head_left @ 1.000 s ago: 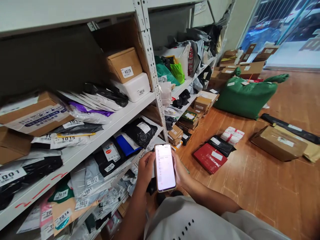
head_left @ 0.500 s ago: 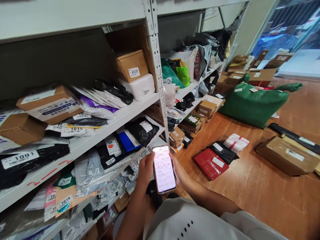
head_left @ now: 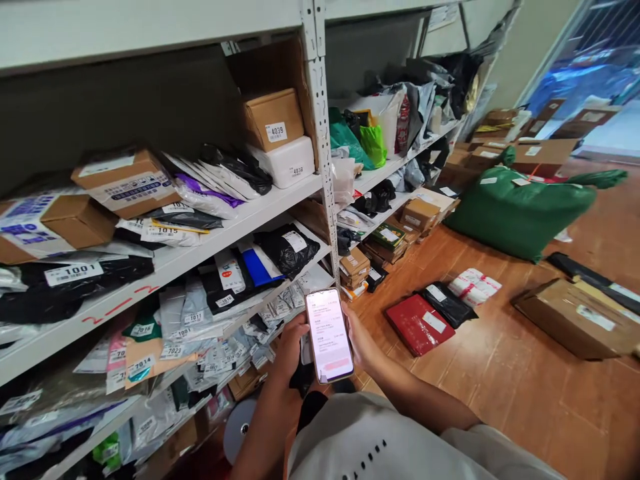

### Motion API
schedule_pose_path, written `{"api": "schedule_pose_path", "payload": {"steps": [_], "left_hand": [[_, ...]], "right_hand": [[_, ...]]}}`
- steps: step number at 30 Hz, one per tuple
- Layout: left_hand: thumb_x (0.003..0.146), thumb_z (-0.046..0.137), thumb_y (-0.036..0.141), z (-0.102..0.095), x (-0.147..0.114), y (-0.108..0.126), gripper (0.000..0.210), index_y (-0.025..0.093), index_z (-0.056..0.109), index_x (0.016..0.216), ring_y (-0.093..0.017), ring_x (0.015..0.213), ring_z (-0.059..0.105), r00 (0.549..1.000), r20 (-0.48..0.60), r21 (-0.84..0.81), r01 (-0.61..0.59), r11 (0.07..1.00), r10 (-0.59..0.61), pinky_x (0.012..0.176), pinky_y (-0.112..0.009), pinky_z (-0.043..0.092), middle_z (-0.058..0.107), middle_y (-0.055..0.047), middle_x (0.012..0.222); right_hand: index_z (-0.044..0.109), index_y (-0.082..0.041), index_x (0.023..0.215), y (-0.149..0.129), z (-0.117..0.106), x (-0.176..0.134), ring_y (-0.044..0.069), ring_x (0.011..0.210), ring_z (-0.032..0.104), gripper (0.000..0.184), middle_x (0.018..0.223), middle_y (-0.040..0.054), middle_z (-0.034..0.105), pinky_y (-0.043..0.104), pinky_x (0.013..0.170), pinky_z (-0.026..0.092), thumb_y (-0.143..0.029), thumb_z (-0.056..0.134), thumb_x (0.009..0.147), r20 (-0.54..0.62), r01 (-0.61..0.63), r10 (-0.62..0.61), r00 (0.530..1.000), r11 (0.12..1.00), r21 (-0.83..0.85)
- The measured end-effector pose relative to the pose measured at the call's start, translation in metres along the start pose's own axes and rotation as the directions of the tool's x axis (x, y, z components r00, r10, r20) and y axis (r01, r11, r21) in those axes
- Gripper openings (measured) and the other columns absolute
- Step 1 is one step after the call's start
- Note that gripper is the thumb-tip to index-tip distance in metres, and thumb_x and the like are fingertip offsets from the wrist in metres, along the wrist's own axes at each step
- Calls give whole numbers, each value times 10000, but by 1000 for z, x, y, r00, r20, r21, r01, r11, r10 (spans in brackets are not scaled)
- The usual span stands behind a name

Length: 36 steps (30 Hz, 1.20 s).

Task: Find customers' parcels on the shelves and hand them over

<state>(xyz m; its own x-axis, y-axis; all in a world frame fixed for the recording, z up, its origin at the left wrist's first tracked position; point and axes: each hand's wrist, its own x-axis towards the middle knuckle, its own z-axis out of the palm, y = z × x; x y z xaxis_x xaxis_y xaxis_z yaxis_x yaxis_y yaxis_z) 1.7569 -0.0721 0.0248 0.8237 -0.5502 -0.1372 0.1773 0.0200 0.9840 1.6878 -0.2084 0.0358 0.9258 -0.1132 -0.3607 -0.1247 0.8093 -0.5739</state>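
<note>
A smartphone [head_left: 330, 339] with a lit, mostly white and pink screen is held upright in front of my body, between both hands. My left hand [head_left: 290, 347] is closed at its left edge, the thumb close beside the screen. On the other edge, my right hand [head_left: 358, 337] is closed around the phone's side. The fingers behind the phone are hidden. Text on the screen is too small to read. Just left of the phone, a metal shelf rack [head_left: 210, 237] carries labelled parcels, among them a black bag [head_left: 295, 253] and grey mailers [head_left: 225, 353].
Cardboard boxes [head_left: 125, 183] and bagged parcels fill the shelves on the left. On the wooden floor to the right lie a red parcel [head_left: 413, 323], a black parcel [head_left: 443, 308], a large green sack [head_left: 525, 210] and a flat carton [head_left: 575, 317].
The phone's screen content has changed to a list with a pink bar near the bottom. My left thumb has moved down the phone's edge. The view has shifted slightly left.
</note>
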Motion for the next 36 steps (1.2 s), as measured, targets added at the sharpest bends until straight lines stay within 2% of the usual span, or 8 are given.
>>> {"api": "schedule_pose_path", "payload": {"steps": [6,9,13,19,23,28,31,36], "left_hand": [[793,581,331,16,-37,-4,314,142,707,1010,-231,865,645,998,50,53,20,998,-23,775,-308,470,722,-63,919],[780,550,314,20,-65,-10,352,130,695,1042,-234,863,644,990,139,-63,14,998,-5,783,-315,472,719,-73,970],[815,469,320,23,-114,-25,408,125,669,1113,-252,948,629,978,210,-183,39,982,0,822,-333,469,706,-83,1034],[834,421,310,36,-176,-47,445,106,647,1158,-274,995,616,980,190,-231,105,967,-61,827,-353,468,698,-93,1045],[816,431,314,52,-199,-49,440,115,668,1130,-263,990,607,978,201,-194,91,977,-51,806,-329,466,696,-87,1022],[756,514,338,93,-216,-33,487,112,663,1160,-129,573,538,981,165,-182,131,975,-101,527,-235,397,632,-31,735],[761,528,388,130,-221,-23,542,115,632,1218,-102,512,498,976,183,-197,156,968,-120,500,-230,382,642,-40,763],[732,616,333,207,-212,-35,468,132,673,1151,-129,654,562,998,-56,-67,21,998,-25,578,-222,412,691,-42,877]], "right_hand": [[703,-157,902,19,-6,-47,247,823,704,491,863,70,761,356,783,520,-620,631,758,-33,120,-121,992,993,-18],[704,-160,932,36,-7,-79,237,810,705,499,877,63,765,344,785,514,-623,631,760,-96,160,-161,982,987,-14],[705,-174,929,68,-9,-125,220,790,705,454,875,41,767,329,794,509,-594,619,779,-158,126,-119,980,991,35],[689,-175,939,104,-25,-179,215,773,701,452,871,38,762,331,788,502,-592,584,799,-197,89,-78,977,995,48],[672,-173,943,101,-39,-214,228,832,702,390,862,39,757,360,849,487,-533,591,817,-93,56,-44,995,990,131],[597,-135,1172,73,-60,-263,281,994,672,665,1058,131,723,443,943,428,-681,459,818,211,-65,13,977,968,244],[542,-158,1248,50,-84,-289,281,997,668,712,1094,136,709,468,955,407,-714,396,830,237,-44,-30,971,953,299],[588,-159,1157,0,-153,-335,232,788,683,723,920,93,736,425,835,473,-762,415,797,206,-42,-44,977,917,397]]}}
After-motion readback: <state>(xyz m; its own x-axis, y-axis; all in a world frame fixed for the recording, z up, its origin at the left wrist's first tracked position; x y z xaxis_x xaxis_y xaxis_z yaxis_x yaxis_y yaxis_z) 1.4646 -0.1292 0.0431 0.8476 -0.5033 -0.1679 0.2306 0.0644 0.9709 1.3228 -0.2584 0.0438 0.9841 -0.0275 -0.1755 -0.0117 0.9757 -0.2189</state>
